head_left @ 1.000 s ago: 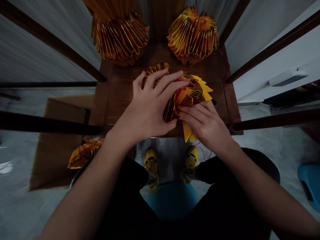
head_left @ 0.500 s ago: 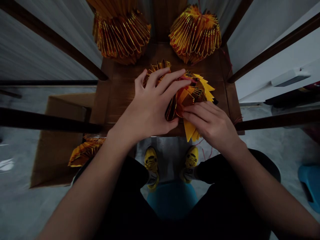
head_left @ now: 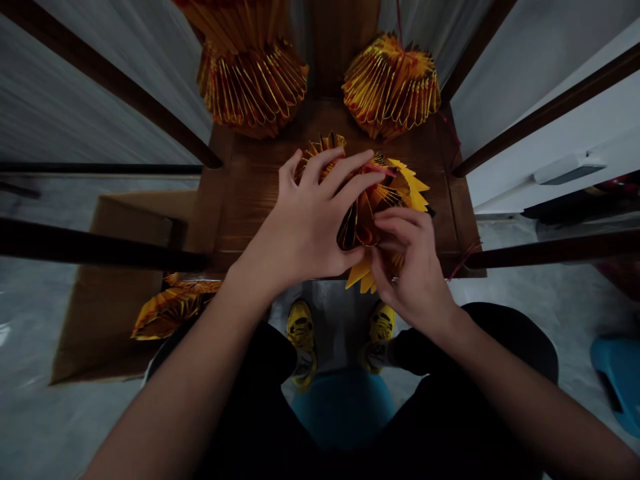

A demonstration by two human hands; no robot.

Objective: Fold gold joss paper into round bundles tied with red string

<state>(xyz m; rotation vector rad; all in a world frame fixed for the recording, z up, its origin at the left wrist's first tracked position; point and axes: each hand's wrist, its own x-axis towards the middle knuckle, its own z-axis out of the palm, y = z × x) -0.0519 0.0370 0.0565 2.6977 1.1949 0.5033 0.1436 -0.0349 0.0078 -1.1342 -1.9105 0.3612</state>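
Over a dark wooden seat [head_left: 250, 200], one speaker asks, "What's the person holding?"

"A folded gold paper bundle [head_left: 367, 210], with yellow pointed edges fanning out," the other says. "It sits in the middle of the seat, held just above the wood."

"And the left hand [head_left: 305, 227]?"

"Gripping. Its fingers are spread and curved over the top of the bundle, and the thumb presses against the lower side. Under the fingertips, a red string [head_left: 380, 170] crosses the paper."

"The right hand [head_left: 413, 267]?"

"Closed in a curl, pinching the bundle's lower right edge between fingers and thumb."

"What's around them?"

"Two pleated gold paper pieces [head_left: 390, 87] and [head_left: 253, 87] stand at the far end of the seat, well apart from the hands. Down to the left, more gold paper [head_left: 170, 313] lies against a cardboard box [head_left: 120, 227]."

"And below the seat?"

"The person's yellow shoes [head_left: 301, 340] show on the grey floor [head_left: 65, 373], beside a blue stool [head_left: 343, 410], with black trousers [head_left: 500, 340] over the knees."
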